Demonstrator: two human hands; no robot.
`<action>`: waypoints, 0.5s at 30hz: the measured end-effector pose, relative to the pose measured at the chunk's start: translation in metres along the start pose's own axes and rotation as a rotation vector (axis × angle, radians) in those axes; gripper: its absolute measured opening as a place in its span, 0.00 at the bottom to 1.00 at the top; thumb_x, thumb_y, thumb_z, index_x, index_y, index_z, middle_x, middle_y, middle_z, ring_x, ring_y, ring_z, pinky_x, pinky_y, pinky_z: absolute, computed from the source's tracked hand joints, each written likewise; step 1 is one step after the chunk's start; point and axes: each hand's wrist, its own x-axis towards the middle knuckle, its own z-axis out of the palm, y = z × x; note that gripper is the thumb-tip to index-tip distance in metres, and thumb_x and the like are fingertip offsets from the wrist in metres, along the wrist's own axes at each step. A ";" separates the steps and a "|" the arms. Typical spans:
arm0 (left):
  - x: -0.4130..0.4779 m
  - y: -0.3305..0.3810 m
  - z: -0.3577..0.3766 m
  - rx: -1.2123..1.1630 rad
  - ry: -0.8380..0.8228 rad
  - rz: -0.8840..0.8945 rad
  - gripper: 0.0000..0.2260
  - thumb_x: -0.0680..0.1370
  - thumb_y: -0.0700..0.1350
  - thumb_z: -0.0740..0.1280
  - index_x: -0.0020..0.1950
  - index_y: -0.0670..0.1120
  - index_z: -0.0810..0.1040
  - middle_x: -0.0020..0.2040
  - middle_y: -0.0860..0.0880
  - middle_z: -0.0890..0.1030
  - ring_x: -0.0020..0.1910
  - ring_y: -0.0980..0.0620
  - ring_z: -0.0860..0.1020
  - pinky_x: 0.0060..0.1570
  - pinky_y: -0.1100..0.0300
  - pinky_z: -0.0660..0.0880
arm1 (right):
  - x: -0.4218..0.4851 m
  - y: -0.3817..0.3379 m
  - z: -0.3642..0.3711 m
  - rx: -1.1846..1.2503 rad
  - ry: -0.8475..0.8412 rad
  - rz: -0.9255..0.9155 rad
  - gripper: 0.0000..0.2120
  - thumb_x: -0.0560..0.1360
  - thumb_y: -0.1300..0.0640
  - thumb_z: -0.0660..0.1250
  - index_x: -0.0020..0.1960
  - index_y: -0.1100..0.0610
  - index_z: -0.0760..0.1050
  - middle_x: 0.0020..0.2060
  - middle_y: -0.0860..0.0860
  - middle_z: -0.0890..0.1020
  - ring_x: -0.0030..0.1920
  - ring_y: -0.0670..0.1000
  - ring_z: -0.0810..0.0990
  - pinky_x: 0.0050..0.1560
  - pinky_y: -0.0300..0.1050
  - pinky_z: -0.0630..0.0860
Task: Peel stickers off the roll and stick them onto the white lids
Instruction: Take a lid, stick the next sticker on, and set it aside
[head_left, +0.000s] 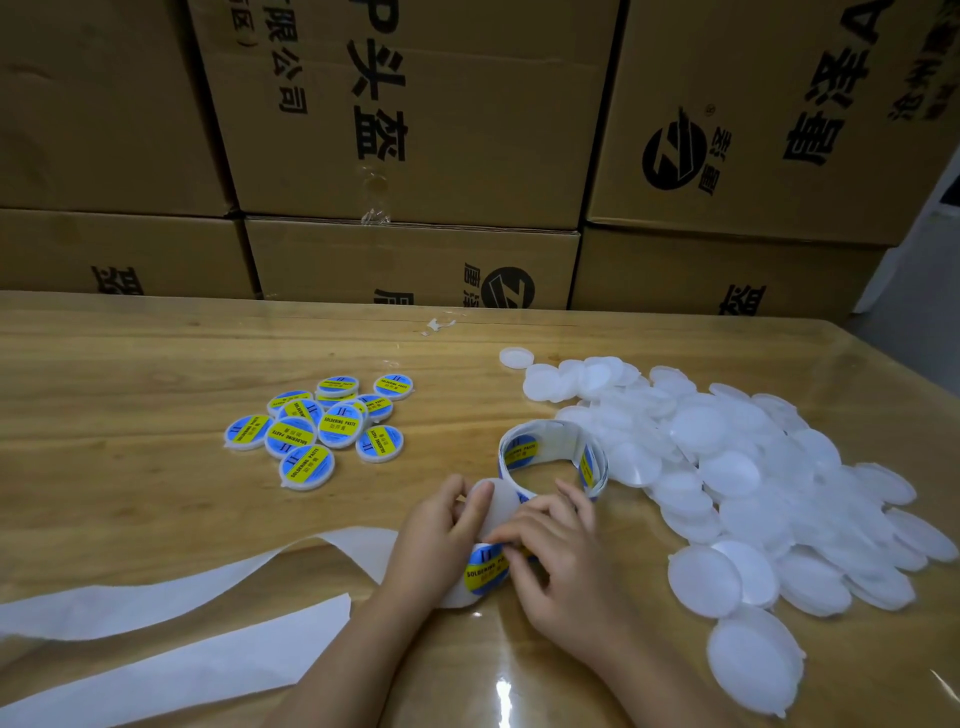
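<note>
Though half-hidden, sticker (484, 569) perhaps in right hand (563, 569).

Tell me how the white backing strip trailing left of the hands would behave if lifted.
Probably floppy: the backing strip loops and doubles back across the table. Likely very light, as it looks thin and slightly see-through. It may slide easily on that glossy surface.

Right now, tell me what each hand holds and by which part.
Left hand grips a white lid by its left rim; right hand pinches the blue-yellow sticker at its upper right edge.
</note>
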 end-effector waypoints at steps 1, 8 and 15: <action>0.000 0.001 0.000 -0.018 -0.009 -0.003 0.14 0.79 0.50 0.63 0.34 0.49 0.67 0.22 0.55 0.67 0.24 0.58 0.64 0.28 0.62 0.62 | 0.000 -0.001 0.000 0.009 0.005 -0.007 0.09 0.69 0.64 0.69 0.45 0.52 0.80 0.39 0.41 0.79 0.47 0.44 0.75 0.67 0.54 0.59; -0.001 0.005 -0.005 -0.284 -0.128 -0.065 0.12 0.78 0.49 0.64 0.37 0.46 0.72 0.26 0.54 0.75 0.29 0.58 0.72 0.33 0.65 0.69 | 0.002 -0.001 0.001 -0.065 0.094 -0.094 0.06 0.72 0.60 0.68 0.46 0.52 0.81 0.40 0.40 0.80 0.45 0.44 0.75 0.63 0.52 0.63; -0.002 0.009 -0.002 -0.408 -0.241 -0.070 0.13 0.72 0.54 0.64 0.36 0.45 0.69 0.27 0.56 0.69 0.29 0.60 0.67 0.32 0.69 0.66 | 0.000 -0.003 -0.001 -0.120 0.060 -0.180 0.09 0.74 0.57 0.65 0.53 0.48 0.75 0.44 0.38 0.81 0.42 0.46 0.69 0.49 0.43 0.65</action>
